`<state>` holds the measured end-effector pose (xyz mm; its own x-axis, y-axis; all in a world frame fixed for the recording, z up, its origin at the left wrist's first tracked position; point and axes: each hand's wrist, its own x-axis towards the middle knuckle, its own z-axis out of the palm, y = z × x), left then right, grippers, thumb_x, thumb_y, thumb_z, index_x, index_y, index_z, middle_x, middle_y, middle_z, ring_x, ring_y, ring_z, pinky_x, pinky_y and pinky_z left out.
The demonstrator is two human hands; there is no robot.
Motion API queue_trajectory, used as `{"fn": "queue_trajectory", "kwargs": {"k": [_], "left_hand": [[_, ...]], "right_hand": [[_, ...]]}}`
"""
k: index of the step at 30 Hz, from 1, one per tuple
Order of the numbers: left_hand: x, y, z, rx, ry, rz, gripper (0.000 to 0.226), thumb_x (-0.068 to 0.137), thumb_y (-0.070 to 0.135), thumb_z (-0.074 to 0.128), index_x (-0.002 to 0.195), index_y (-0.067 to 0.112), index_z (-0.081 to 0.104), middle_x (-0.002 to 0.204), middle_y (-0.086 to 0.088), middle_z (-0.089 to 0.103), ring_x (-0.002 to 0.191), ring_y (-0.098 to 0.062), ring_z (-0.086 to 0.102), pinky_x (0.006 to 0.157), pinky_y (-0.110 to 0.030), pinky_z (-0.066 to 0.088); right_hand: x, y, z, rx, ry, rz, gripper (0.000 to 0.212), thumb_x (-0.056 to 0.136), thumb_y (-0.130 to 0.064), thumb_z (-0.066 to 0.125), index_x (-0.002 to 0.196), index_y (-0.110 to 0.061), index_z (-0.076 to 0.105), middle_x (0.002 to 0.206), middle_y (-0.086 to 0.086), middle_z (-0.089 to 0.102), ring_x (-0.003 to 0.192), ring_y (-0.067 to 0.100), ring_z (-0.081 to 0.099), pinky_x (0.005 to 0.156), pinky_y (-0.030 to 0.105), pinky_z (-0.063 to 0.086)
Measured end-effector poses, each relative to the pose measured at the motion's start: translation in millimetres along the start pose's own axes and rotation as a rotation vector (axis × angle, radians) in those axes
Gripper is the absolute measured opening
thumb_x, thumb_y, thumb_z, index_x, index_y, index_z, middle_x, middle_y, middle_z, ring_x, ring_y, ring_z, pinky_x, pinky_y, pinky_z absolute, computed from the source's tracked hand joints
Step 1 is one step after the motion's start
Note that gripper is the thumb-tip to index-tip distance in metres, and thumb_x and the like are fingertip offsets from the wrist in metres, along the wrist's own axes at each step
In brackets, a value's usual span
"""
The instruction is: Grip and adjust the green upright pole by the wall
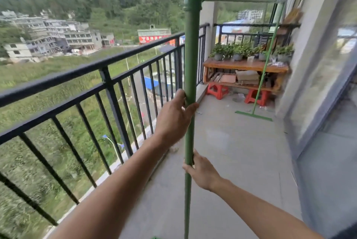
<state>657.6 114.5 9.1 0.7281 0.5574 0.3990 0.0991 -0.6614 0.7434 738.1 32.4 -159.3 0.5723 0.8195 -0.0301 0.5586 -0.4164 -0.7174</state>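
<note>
here | left hand (173, 117) fingers wrap green pole (191, 55) | right hand (202, 173) fingers grip it lower

hands: two (173, 117) (both on one green post (190, 65)); red stools: two (217, 91); wooden benches: one (245, 65)

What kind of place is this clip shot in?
Most likely an upper-floor apartment balcony: a black metal railing overlooks buildings and fields below, potted plants sit on a wooden bench, and both hands grip a green pipe rack.
</note>
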Motion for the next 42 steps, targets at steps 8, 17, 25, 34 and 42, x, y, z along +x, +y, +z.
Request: {"fn": "queue_trajectory", "kwargs": {"k": [8,17,25,34,42], "left_hand": [[90,-21,33,0.022,-0.068,0.123,0.019,0.089,0.04,0.053,0.088,0.024,0.044,0.1,-0.009,0.071,0.083,-0.028,0.07,0.072,-0.048,0.057],[160,-38,59,0.027,-0.094,0.156,0.019,0.089,0.04,0.053,0.091,0.023,0.045,0.098,-0.008,0.07,0.081,-0.028,0.067,0.072,-0.047,0.055],[206,-45,91,-0.018,-0.063,0.129,0.026,0.086,0.037,0.056,0.093,0.014,0.047,0.083,-0.01,0.065,0.075,-0.03,0.066,0.067,-0.049,0.056],[206,-69,91,-0.093,-0.047,0.049,0.027,0.088,0.035,0.056,0.098,0.011,0.048,0.085,-0.014,0.066,0.08,-0.028,0.068,0.072,-0.048,0.058],[190,-73,84,-0.112,-0.017,-0.011,0.023,0.088,0.024,0.059,0.103,0.007,0.054,0.094,-0.007,0.068,0.091,-0.018,0.069,0.081,-0.04,0.058]], "right_hand": [[77,22,-29,0.016,0.138,0.178,0.026,0.086,-0.035,0.056,0.105,-0.019,0.05,0.094,0.006,0.069,0.088,0.027,0.066,0.083,0.046,0.053],[137,32,-55,-0.009,0.17,0.247,0.028,0.088,-0.034,0.056,0.109,-0.016,0.049,0.099,0.008,0.069,0.092,0.03,0.065,0.084,0.044,0.053],[176,55,-87,-0.128,0.105,0.192,0.034,0.09,-0.039,0.055,0.115,-0.017,0.046,0.098,0.008,0.068,0.092,0.032,0.065,0.082,0.043,0.053],[201,71,-86,-0.155,-0.049,0.003,0.035,0.091,-0.043,0.055,0.117,-0.021,0.048,0.094,0.003,0.067,0.094,0.03,0.066,0.081,0.039,0.051],[215,100,-66,-0.137,-0.259,-0.044,0.039,0.088,-0.044,0.054,0.122,-0.026,0.047,0.106,0.006,0.071,0.102,0.03,0.065,0.088,0.044,0.052]]}}
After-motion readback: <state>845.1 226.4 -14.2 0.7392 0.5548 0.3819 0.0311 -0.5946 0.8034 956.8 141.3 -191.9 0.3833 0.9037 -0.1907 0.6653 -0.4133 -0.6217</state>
